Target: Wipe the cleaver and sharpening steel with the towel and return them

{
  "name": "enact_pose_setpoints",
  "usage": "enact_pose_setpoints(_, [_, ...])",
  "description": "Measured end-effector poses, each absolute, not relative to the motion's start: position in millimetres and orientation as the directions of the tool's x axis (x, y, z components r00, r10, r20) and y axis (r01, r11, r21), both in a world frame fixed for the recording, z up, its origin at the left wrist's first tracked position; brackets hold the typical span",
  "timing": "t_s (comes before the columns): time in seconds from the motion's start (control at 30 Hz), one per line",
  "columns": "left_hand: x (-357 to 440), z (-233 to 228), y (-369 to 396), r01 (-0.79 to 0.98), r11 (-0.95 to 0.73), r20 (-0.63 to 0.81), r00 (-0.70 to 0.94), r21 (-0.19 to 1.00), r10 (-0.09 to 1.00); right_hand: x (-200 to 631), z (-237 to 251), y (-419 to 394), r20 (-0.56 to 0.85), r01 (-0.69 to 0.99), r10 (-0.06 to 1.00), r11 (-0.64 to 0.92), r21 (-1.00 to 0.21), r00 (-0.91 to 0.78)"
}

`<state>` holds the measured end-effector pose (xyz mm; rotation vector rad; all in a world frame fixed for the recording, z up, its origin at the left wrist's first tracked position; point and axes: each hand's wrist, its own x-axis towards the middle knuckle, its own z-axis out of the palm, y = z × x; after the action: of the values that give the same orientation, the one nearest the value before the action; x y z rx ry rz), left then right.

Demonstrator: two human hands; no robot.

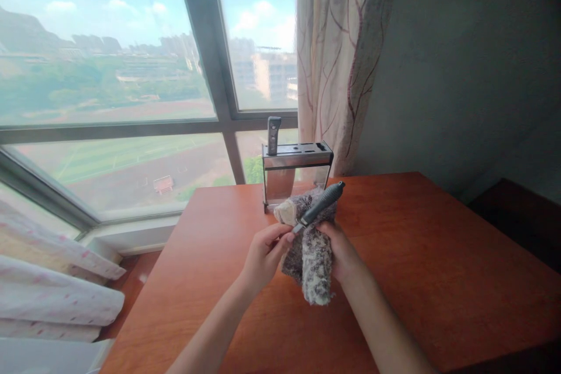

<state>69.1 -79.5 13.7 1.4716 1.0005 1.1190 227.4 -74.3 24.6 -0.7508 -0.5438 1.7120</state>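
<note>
A knife (322,204) with a dark grey ribbed handle slants across the middle of the head view, its handle pointing up and right. My left hand (268,248) is closed, pinching the short visible stretch of silver blade between thumb and fingers; the rest of the blade is hidden. A fuzzy grey-and-white cloth (317,269) hangs bunched behind and below the knife. My right hand (340,248) is closed round the cloth's right side, just under the handle. Behind them stands a knife block (298,158) with clear sides, holding a wide-bladed knife with a grey handle (273,135) in its left slot.
The hands are above a reddish-brown wooden table (210,257). A large window (109,70) rises behind its left side, and a patterned curtain (342,41) hangs behind the block. White curtain fabric (52,286) lies low at the left. A grey wall (460,70) fills the right.
</note>
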Motion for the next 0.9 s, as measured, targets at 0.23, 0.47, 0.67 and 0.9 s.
enact_pose_setpoints(0.23, [72,22,-81,-0.049,-0.003,0.017,0.286,0.999,0.958,234,20,-67,-0.233,-0.668,0.936,-0.352,-0.655,-0.264])
enact_pose_setpoints(0.47, [72,24,-80,-0.083,0.131,-0.103,0.282,0.988,0.954,229,8,-76,-0.046,-0.669,0.950,-0.250,-0.700,-0.307])
enact_pose_setpoints(0.67, [74,26,-81,-0.149,0.160,-0.110,0.299,0.976,0.948,226,4,-71,-0.042,-0.631,0.981,-0.155,-0.760,-0.190])
enact_pose_setpoints(0.9, [75,20,-79,-0.277,0.189,-0.125,0.235,0.942,0.964,221,-9,-67,0.064,-0.447,0.960,0.185,-0.875,0.272])
